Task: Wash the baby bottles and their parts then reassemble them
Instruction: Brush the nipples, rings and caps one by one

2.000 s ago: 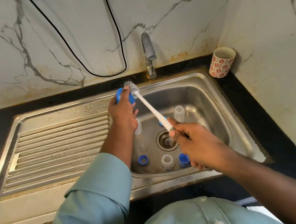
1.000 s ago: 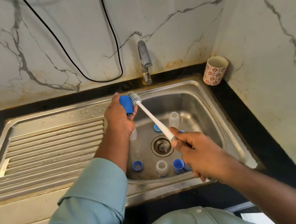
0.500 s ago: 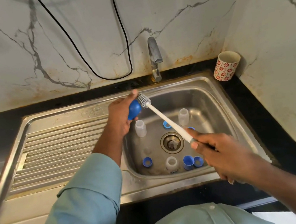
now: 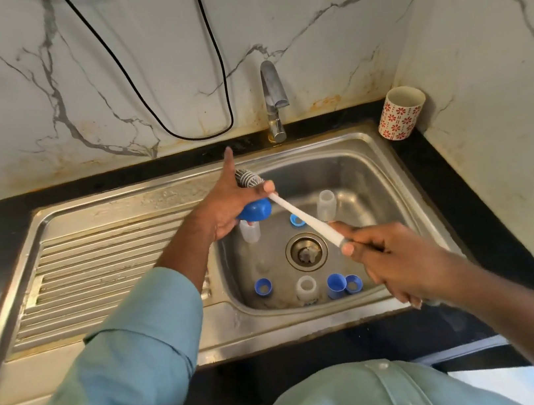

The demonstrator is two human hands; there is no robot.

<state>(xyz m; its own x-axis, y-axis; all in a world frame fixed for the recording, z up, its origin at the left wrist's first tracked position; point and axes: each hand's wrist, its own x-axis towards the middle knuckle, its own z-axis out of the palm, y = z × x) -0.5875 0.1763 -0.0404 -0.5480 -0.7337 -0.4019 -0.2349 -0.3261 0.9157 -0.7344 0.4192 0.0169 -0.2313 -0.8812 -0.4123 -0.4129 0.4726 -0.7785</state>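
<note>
The brush head (image 4: 248, 179) has slid off the blue cap (image 4: 254, 210) onto the left hand (image 4: 224, 205) (forefinger now outstretched).

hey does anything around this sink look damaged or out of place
Orange rust-like stains run along the foot of the marble wall behind the tap, and a black cable hangs looped down close to the sink. Nothing looks spilled or broken.
</note>
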